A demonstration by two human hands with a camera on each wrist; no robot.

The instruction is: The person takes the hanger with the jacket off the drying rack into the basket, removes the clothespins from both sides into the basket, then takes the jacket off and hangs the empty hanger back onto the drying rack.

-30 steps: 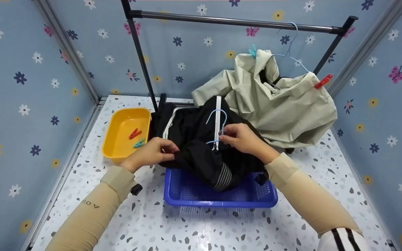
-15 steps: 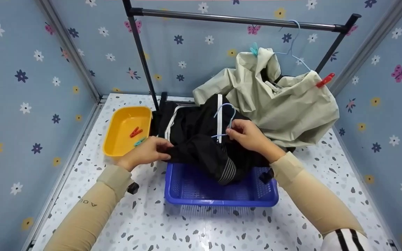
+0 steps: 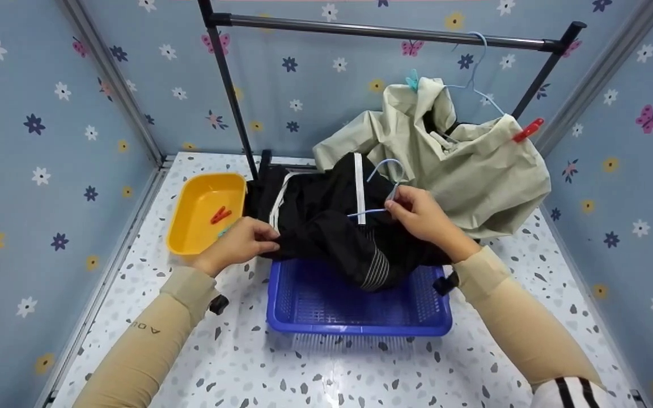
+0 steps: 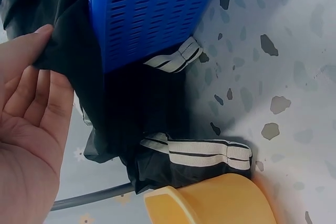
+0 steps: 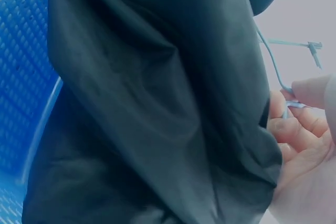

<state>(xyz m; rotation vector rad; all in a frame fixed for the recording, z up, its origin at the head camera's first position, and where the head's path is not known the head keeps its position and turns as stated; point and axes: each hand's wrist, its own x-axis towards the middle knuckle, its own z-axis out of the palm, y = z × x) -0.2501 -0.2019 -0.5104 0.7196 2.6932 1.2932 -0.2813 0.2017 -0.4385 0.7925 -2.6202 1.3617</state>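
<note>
Black cloth, seemingly a jacket [image 3: 326, 238], lies bunched over the back of the blue basket [image 3: 360, 328], with white trim and thin stripes. My left hand [image 3: 241, 241] pinches the jacket's left edge; in the left wrist view that hand [image 4: 31, 119] has the cloth between thumb and fingers. With my right hand [image 3: 423, 214] I pinch a light-blue clothes hanger [image 3: 388, 161] near its neck, hook upward. One hanger arm runs left into the black cloth, where its end is hidden. In the right wrist view the jacket [image 5: 157, 103] covers most of the scene beside the right fingertips.
A yellow tub [image 3: 182, 226] with a red clothespin [image 3: 220, 215] and a partly hidden teal one stands left. Behind is a black clothes rack [image 3: 338, 26]. From it hangs a beige jacket [image 3: 468, 181] on another hanger, with a teal peg [image 3: 412, 80] and a red peg [image 3: 528, 130].
My right hand has moved right and slightly up with the hanger. My left hand has shifted slightly left along with its edge of cloth, and more of the basket's inside shows.
</note>
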